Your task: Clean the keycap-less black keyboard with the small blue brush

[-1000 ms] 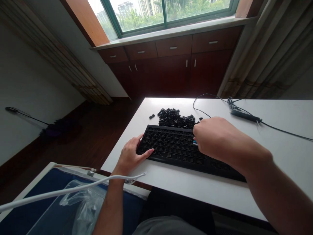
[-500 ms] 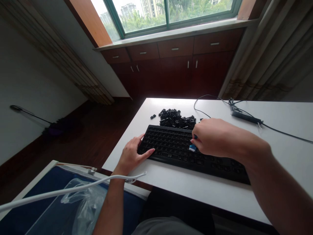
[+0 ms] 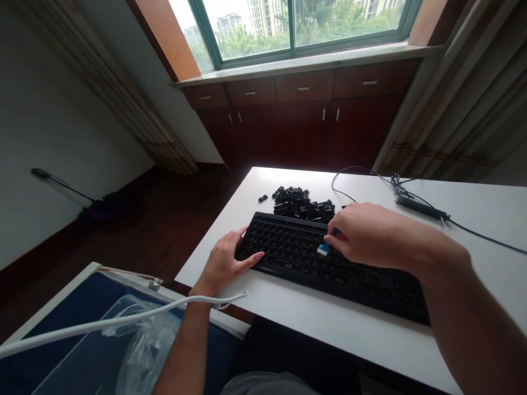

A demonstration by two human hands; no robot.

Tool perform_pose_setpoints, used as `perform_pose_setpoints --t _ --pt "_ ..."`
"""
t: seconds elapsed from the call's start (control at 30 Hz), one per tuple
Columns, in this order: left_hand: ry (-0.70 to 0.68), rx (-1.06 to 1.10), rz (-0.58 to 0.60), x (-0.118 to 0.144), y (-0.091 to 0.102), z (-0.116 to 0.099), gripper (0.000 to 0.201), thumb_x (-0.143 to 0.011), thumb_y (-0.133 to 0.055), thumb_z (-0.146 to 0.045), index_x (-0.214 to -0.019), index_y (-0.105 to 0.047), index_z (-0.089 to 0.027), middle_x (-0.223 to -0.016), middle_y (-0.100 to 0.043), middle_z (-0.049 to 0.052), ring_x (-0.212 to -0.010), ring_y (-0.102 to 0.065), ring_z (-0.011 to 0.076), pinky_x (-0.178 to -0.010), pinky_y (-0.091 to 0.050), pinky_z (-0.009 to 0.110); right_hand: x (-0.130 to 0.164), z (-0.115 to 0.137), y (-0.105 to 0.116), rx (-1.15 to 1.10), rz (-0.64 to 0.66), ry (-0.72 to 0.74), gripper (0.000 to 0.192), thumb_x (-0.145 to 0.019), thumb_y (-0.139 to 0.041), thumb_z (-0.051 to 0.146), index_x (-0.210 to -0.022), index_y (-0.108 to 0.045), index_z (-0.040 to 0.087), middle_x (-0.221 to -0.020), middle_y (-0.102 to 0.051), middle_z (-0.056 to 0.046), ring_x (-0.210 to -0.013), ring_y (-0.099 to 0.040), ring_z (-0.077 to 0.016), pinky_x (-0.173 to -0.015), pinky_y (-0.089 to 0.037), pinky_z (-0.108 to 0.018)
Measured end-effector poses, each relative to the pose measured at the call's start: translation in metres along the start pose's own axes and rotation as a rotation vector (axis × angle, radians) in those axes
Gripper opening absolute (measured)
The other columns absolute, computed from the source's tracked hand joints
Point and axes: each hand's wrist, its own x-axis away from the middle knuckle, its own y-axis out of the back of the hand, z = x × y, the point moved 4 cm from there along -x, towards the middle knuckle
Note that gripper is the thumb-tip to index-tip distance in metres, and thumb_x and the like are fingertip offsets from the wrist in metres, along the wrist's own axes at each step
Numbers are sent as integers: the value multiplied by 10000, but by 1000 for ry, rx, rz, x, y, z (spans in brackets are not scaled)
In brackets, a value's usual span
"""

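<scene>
I'm seeing R hand [image 3: 366, 233] pinching a blue brush [image 3: 323, 249] (pale tip pointing down) over the blk keyboard [image 3: 284, 244], which is lying on the white table [image 3: 267, 291]. L hand [image 3: 224, 260] is clasping the keyboard's L end, thumb on top; blk keycaps [image 3: 294, 203] are lying nr its far edge.

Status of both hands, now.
Left hand: holding the left end of the keyboard, thumb on top.
Right hand: closed, holding a blue brush-like tool.
</scene>
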Motion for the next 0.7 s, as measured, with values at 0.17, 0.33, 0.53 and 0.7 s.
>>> perform_pose_setpoints --t 0.17,0.33,0.53,0.7 --pt "-18 10 -11 2 3 -5 735 -834 -671 -631 -1431 -468 -253 -1260 -621 83 -1108 -597 276 -988 -492 425 -5 5 -15 -75 147 14 291 -877 -501 305 -643 -630 191 -635 -648 -45 -485 -488 -129 -501 -317 -284" --pt "-19 3 -25 4 5 -8 771 -822 -658 -675 -1427 -477 -232 -1208 -633 96 -1090 -597 282 -1002 -474 445 -6 -25 -7 101 -24 -205 331 -898 -476 350 -654 -635 193 -697 -678 -95 -536 -531 -169 -535 -312 -313" --pt "-24 28 -33 6 5 -8 798 -806 -647 -710 -1420 -491 -226 -1196 -634 111 -1102 -597 295 -1011 -468 457 -2 -15 -22 -22 71 15 374 -929 -457 394 -662 -648 216 -586 -642 -55 -492 -471 -152 -527 -283 -317" --pt "-16 24 -46 7 4 -6 820 -795 -648 -724 -1428 -488 -228 -1254 -630 114 -1168 -584 310 -1065 -443 471 -11 -5 -30 -11 116 -26 334 -908 -463 335 -671 -665 214 -668 -690 -84 -557 -555 -193 -561 -324 -326"
